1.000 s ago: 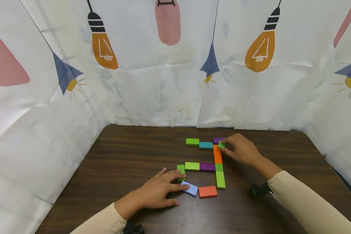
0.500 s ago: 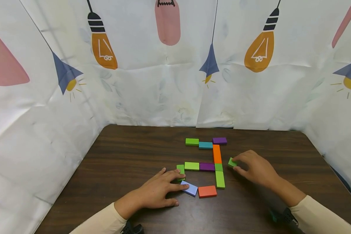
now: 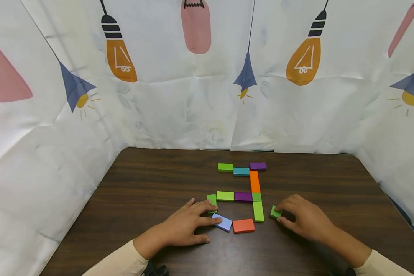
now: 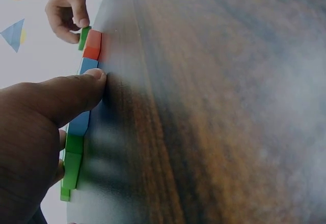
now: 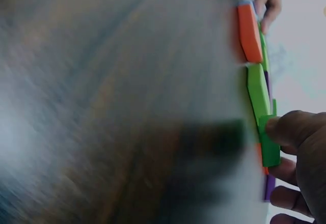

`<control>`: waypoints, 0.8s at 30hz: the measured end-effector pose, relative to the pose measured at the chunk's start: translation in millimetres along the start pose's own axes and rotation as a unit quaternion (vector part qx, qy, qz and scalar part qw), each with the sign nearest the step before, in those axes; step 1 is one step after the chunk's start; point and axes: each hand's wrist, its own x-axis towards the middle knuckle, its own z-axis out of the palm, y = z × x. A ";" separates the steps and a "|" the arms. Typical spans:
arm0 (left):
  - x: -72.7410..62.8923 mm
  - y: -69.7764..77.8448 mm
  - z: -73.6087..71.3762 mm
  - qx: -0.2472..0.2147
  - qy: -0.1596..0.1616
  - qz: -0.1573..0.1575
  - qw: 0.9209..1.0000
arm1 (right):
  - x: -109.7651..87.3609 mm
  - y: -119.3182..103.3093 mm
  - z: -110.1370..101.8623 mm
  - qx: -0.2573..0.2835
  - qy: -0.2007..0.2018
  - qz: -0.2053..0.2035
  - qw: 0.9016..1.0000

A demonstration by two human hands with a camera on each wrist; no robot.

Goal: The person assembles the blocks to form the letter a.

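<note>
In the head view my left hand (image 3: 183, 225) lies spread over the lower left of a block pattern. Its fingertips rest on a green block (image 3: 212, 200) and a light blue block (image 3: 222, 223). Right of the pattern, my right hand (image 3: 305, 218) pinches a small green block (image 3: 275, 212) between thumb and fingers; the right wrist view shows this green block (image 5: 270, 142) tilted above its shadow. A red block (image 3: 243, 226) sits beside the light blue one. Nearest the held block is an upright lime block (image 3: 258, 212).
Farther up the pattern are an orange block (image 3: 255, 181), a teal block (image 3: 241, 171), two purple blocks and several green ones. The dark wood table (image 3: 165, 168) ends at a patterned white cloth (image 3: 179, 115) behind and at the sides.
My right hand has carried the small green block from beside the top purple block down and to the right of the pattern. The left hand and the laid blocks have stayed put.
</note>
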 end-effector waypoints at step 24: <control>-0.7 -1.6 1.2 0.001 0.008 0.003 1.000 | -7.1 -14.1 4.9 0.058 -0.022 -0.071 0.996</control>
